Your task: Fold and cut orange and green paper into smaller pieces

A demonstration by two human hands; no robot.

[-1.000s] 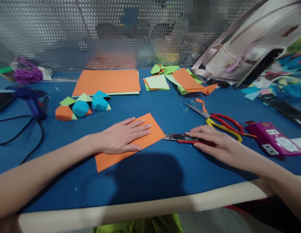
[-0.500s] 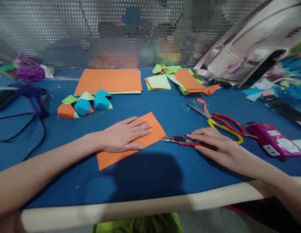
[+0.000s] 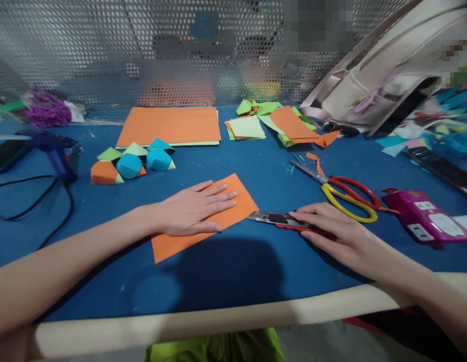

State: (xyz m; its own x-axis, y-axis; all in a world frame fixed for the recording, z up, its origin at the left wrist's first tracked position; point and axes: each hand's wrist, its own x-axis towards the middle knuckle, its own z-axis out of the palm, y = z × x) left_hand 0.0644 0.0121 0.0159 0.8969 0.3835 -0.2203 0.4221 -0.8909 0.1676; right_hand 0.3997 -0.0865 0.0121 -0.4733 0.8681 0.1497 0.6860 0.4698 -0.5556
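My left hand (image 3: 195, 208) lies flat with fingers stretched over a folded-looking orange sheet of paper (image 3: 241, 201), pressing it on the blue tabletop (image 3: 233, 271). A red and black utility knife (image 3: 280, 219) is gripped in my right hand (image 3: 333, 226), fingers wrapped around its handle. Its blade points left, and the tip meets the lower edge of the orange paper near the right corner. Behind my right hand rest scissors (image 3: 350, 198) with one red and one yellow handle loop.
Orange sheets (image 3: 169, 125), folded paper shapes (image 3: 129, 165), small paper squares (image 3: 246, 127) and cut pieces (image 3: 289, 123) lie farther back. A blue glue gun (image 3: 56, 153) with its cable is left; a purple power strip (image 3: 425, 216) and a backpack (image 3: 399, 65) are right.
The utility knife has shifted very slightly left along the paper's lower edge near the corner. My left hand stays in place on the paper.
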